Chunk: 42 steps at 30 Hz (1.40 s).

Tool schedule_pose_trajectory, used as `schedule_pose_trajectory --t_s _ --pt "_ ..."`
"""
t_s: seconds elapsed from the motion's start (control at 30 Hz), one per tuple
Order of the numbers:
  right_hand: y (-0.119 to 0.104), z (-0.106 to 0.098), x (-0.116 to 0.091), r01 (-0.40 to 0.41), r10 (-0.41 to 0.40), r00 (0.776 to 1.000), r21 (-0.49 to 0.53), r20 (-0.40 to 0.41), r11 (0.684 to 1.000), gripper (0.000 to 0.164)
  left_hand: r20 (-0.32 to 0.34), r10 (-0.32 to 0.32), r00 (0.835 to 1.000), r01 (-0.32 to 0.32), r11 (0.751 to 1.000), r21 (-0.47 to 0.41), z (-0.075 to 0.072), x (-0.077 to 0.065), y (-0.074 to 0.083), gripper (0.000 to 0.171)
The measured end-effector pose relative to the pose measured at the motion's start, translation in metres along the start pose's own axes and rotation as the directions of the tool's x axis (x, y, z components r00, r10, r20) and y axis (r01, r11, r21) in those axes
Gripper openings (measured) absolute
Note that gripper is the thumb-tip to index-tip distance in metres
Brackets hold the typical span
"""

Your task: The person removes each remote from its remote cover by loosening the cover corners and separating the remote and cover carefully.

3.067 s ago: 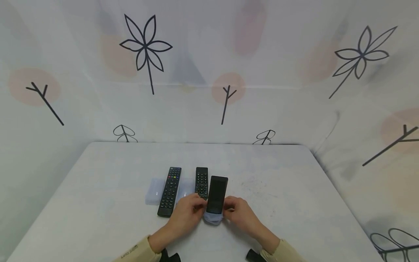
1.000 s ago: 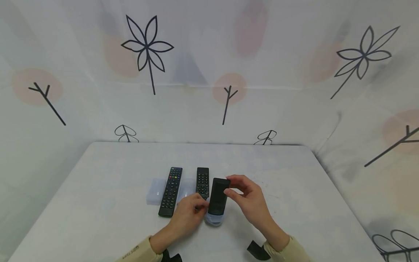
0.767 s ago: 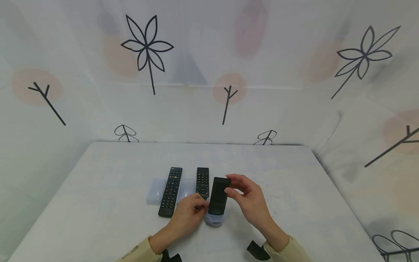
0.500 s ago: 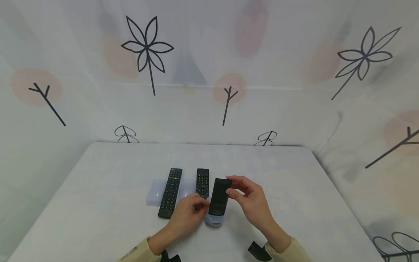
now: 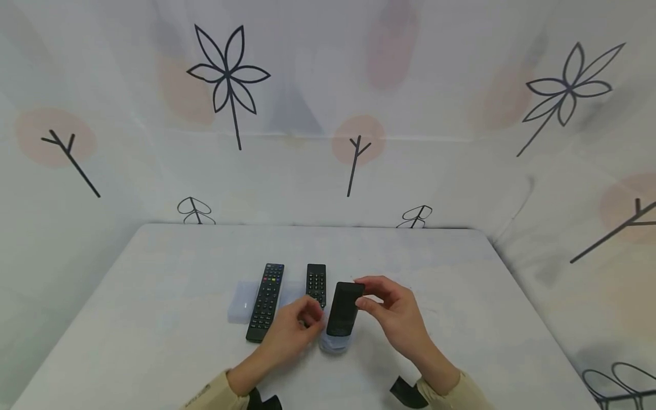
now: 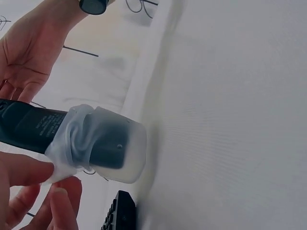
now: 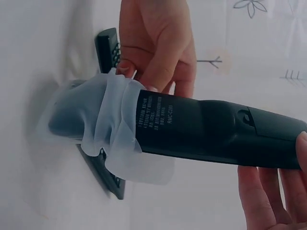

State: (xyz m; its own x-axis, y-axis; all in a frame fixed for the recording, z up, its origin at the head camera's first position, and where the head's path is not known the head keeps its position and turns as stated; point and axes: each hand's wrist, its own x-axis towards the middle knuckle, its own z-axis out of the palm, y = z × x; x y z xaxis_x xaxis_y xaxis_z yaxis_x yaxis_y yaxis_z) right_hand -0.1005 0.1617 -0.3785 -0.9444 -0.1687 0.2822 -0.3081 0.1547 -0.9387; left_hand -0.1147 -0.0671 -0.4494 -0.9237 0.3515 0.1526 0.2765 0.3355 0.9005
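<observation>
A dark remote control [image 5: 344,310] stands tilted in the middle of the head view, its lower end inside a crumpled translucent cover [image 5: 334,343]. My right hand [image 5: 402,319] pinches the remote's upper end between thumb and fingers. Close by on the left, my left hand [image 5: 287,333] has its thumb and fingertips at the cover's bunched edge. The left wrist view shows a loose flap of the cover [image 6: 115,143] between the left thumb and fingers. Printed text is visible on the back of the remote [image 7: 192,124] in the right wrist view.
A long black remote [image 5: 265,302] lies at the left across pale translucent covers [image 5: 243,302]. Behind my left hand lies a shorter black remote [image 5: 316,282], partly hidden. All are on a white table [image 5: 435,273] with a patterned cloth backdrop [image 5: 307,85] behind.
My right hand has gone from the cover's lower edge up to the remote's upper end. The remote leans slightly more right. My left fingers have shifted slightly up and left.
</observation>
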Motion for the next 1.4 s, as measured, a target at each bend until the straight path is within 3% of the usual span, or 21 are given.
schedule_pose_trajectory --t_s 0.13,0.27,0.47,0.77,1.03,1.2,1.4 --pt "-0.002 -0.003 0.002 0.064 -0.065 0.997 0.01 0.03 0.998 0.031 0.016 -0.023 1.0 0.024 0.996 -0.085 -0.002 0.004 0.002 0.024" --pt "-0.002 -0.006 0.004 0.102 -0.104 0.993 0.035 0.053 0.994 0.031 0.037 -0.07 0.997 0.073 0.991 -0.11 -0.004 0.009 0.003 0.032" --pt "0.001 -0.01 0.004 0.133 -0.139 0.987 0.071 0.08 0.989 0.03 0.054 -0.104 0.993 0.11 0.986 -0.128 -0.006 0.01 0.006 0.025" --pt "0.007 -0.017 0.005 0.11 -0.119 0.991 0.136 0.063 0.985 0.029 -0.029 -0.144 0.989 0.133 0.962 -0.237 -0.01 0.009 0.014 0.015" --pt "0.014 -0.018 0.005 0.108 -0.118 0.993 0.244 0.027 0.964 0.034 -0.096 -0.246 0.965 0.214 0.941 -0.262 -0.011 0.008 0.013 0.014" --pt "0.016 -0.019 0.003 0.108 -0.109 0.994 0.24 -0.008 0.965 0.032 -0.147 -0.281 0.949 0.233 0.933 -0.275 -0.013 0.008 0.015 0.012" --pt "0.016 -0.021 0.001 0.096 -0.09 0.995 0.214 -0.042 0.972 0.032 -0.197 -0.272 0.942 0.207 0.932 -0.297 -0.014 0.007 0.019 0.011"
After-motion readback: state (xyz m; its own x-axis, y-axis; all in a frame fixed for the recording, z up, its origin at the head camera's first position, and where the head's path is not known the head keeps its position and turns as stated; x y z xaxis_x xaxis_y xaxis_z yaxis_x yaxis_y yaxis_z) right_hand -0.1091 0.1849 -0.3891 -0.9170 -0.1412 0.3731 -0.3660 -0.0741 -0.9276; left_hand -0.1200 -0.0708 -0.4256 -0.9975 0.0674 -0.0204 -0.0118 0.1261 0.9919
